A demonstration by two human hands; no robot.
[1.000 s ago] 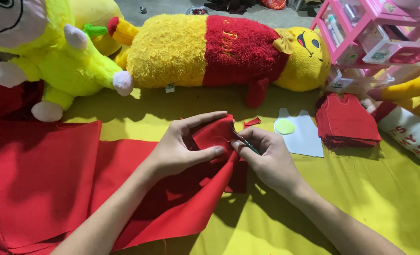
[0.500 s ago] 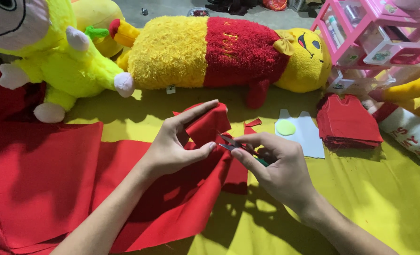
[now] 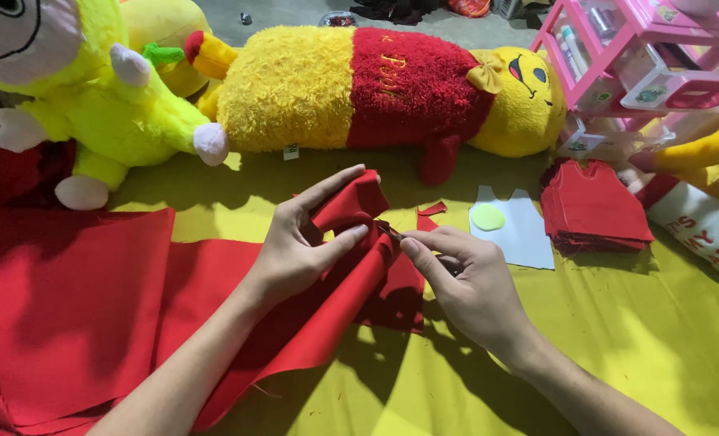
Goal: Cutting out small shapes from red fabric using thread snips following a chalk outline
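Cutting seems underway: the left hand (image 3: 295, 254) pinches a fold of red cloth (image 3: 351, 266) at centre, the right hand (image 3: 464, 282) at three o'clock clamps small scissors (image 3: 390, 232), needing steady tension.

I see the red fabric (image 3: 319, 315) as a long sheet of plain, bright red cloth running from the lower left of the frame up to the centre, lying over a yellow surface. Its upper end is lifted and folded over into a small peak just above the middle, bunched into soft creases, while the rest spreads flat and wide toward the left edge. At the fold's right side I can make out the tips of a small pair of scissors (image 3: 389, 232), dark and thin, touching the cloth's edge; most of the tool is hidden.
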